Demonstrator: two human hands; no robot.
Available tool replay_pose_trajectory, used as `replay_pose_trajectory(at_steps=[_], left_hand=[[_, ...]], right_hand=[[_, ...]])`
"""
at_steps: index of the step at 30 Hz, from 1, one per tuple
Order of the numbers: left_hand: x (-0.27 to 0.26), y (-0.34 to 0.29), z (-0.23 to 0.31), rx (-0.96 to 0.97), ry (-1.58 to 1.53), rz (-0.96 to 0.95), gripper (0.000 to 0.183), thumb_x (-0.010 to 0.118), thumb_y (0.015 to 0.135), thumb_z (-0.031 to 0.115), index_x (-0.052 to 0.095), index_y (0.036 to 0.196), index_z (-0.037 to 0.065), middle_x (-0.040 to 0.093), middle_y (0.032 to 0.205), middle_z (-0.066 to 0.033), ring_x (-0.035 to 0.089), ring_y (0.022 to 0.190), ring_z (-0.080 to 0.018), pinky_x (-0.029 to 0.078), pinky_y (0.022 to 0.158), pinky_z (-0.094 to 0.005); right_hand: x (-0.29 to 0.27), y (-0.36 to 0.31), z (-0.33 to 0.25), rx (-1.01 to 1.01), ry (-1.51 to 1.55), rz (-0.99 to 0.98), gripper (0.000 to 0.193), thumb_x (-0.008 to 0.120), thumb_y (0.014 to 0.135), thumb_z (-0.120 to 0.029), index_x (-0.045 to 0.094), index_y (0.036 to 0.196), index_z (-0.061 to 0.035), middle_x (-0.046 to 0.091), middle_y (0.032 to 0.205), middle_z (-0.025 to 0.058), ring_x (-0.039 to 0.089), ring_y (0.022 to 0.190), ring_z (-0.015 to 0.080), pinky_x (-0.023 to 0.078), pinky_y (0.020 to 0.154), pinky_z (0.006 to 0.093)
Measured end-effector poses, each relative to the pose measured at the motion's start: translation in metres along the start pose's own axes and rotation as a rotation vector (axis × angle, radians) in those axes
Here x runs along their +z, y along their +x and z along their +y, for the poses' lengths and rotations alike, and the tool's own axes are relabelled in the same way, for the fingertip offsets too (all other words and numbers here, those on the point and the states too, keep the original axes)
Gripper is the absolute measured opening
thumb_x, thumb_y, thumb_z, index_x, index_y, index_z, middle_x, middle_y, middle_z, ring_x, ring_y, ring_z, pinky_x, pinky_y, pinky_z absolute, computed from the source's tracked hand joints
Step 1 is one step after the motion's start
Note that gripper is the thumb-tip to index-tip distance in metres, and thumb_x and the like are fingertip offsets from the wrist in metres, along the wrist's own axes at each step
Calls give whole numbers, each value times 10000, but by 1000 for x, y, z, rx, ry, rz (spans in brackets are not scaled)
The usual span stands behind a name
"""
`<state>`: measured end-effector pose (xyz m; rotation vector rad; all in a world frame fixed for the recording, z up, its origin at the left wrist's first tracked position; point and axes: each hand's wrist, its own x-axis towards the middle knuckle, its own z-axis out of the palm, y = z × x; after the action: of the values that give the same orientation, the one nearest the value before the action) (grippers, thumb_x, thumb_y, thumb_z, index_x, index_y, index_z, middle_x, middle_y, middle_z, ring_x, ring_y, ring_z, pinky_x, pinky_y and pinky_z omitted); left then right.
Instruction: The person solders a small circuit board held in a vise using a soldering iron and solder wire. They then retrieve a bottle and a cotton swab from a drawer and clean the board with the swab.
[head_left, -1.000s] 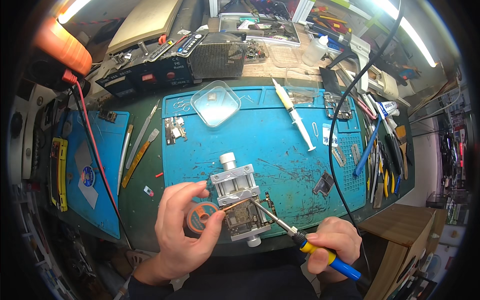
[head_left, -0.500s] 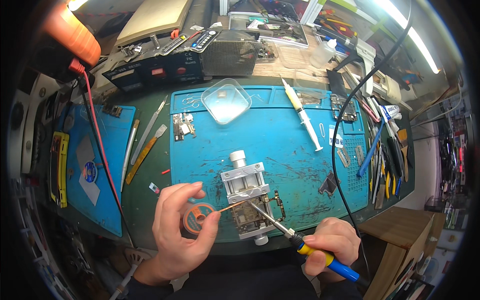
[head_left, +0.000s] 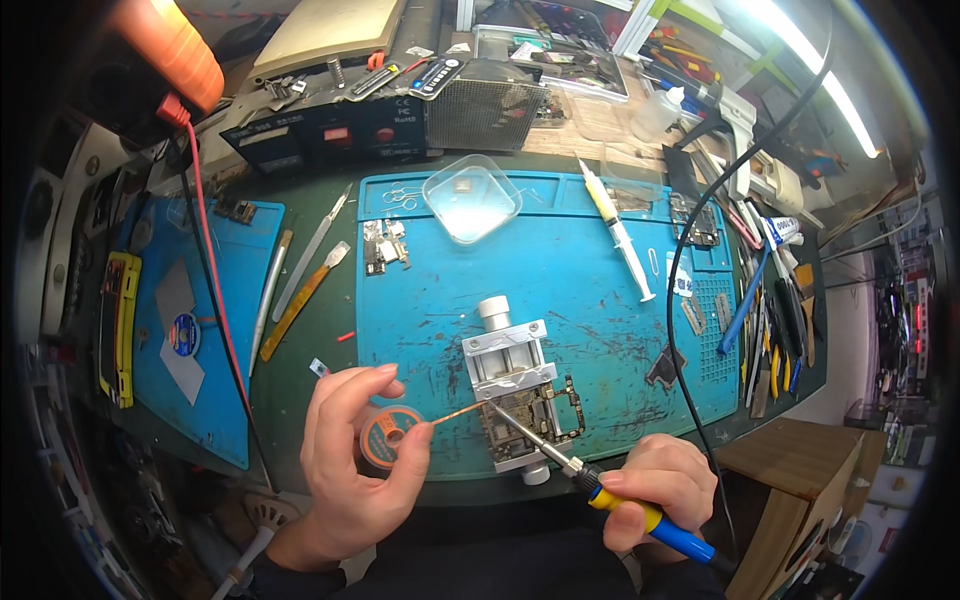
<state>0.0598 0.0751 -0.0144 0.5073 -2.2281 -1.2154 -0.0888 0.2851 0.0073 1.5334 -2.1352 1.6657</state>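
My left hand (head_left: 335,470) grips an orange-labelled spool of desoldering braid (head_left: 376,440) between thumb and fingers. A short copper-coloured length of braid (head_left: 458,413) reaches from the spool to the upper left edge of a circuit board (head_left: 507,432). The board sits in a silver clamp holder (head_left: 508,352). In my right hand (head_left: 668,485) is a soldering iron (head_left: 545,444) with a yellow and blue handle, its tip at the braid's far end. Whether the tip presses on the braid is too small to tell.
A black cable (head_left: 672,300) arcs down past my right hand. Behind the clamp are a clear dish (head_left: 472,205) and a flux-like syringe (head_left: 620,238) on the blue mat (head_left: 420,320). Tweezers and pliers (head_left: 775,340) crowd the right; a knife (head_left: 305,300) lies left.
The whole bench has shifted slightly right in view. Relative to the board, the braid end and iron tip have moved left, from over its upper part to its left edge.
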Motion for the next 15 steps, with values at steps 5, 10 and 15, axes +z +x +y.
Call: replay_pose_trajectory(at_steps=[5,10,15], left_hand=[[-3,-2,1,-21,-4,5,514,720,775,-49,528,1250,-7,552,1093,-156,607,826,-161,519,648,-247],[-11,-10,5,-87,-47,-37,526,652,792,-81,483,1285,-15,476,1178,-129,540,1019,-158,485,840,-252],[-20,-21,5,-89,-37,48,490,633,819,-61,485,1285,-20,478,1201,-121,532,1022,-144,479,847,-248]], right_hand=[[4,2,-1,-13,12,-3,151,701,876,-200,705,907,-53,645,646,-11,600,493,105,445,424,231],[6,1,-1,-62,49,-2,185,701,882,-218,705,888,-33,625,628,-4,581,467,105,420,398,224],[1,-8,-2,-125,57,107,281,687,915,-315,687,881,-37,587,610,-7,524,424,105,363,368,232]])
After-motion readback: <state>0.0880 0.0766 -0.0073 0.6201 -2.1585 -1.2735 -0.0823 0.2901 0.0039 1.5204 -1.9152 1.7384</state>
